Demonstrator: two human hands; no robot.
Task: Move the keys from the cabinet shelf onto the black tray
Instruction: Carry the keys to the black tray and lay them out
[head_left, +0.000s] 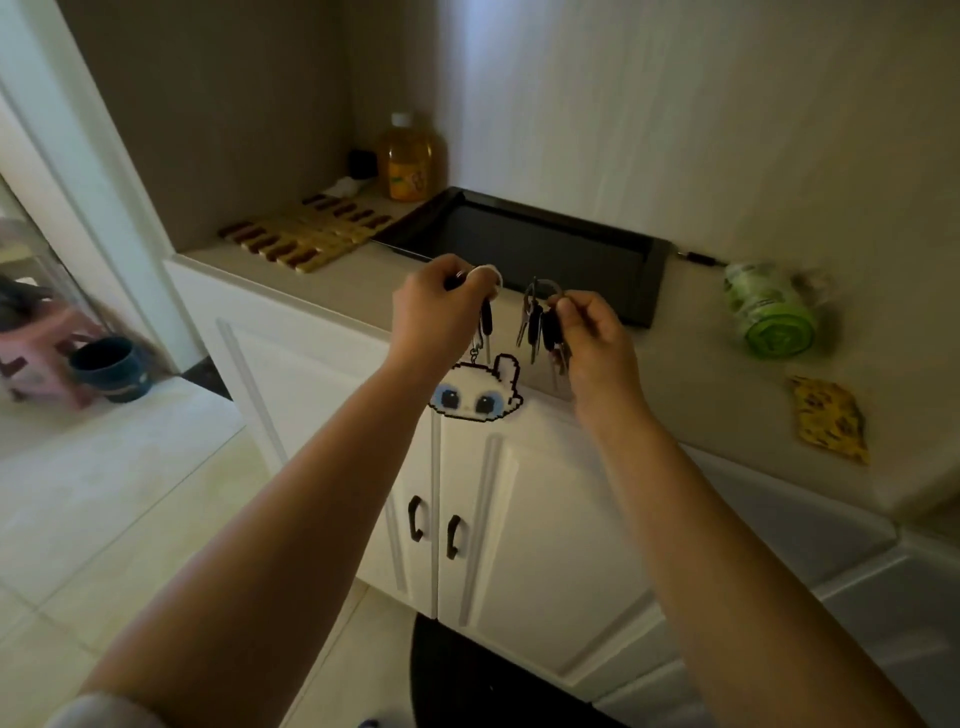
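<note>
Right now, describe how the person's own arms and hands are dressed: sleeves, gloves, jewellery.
Both forearms are bare from wrist to near the elbow. The left hand and right hand wear no gloves, and no rings, watch or bracelets show on the visible sides. A light, whitish sleeve edge appears at the lower left corner, high on the left arm. No sleeve shows on the right arm within the picture.

Two key bunches (540, 327) are held mid-frame by the left hand (434, 317) and right hand (592, 332). A black tray (655, 283) is seen just above.

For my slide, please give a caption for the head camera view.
Both hands, left and right, hold key bunches just before the black tray.
</note>
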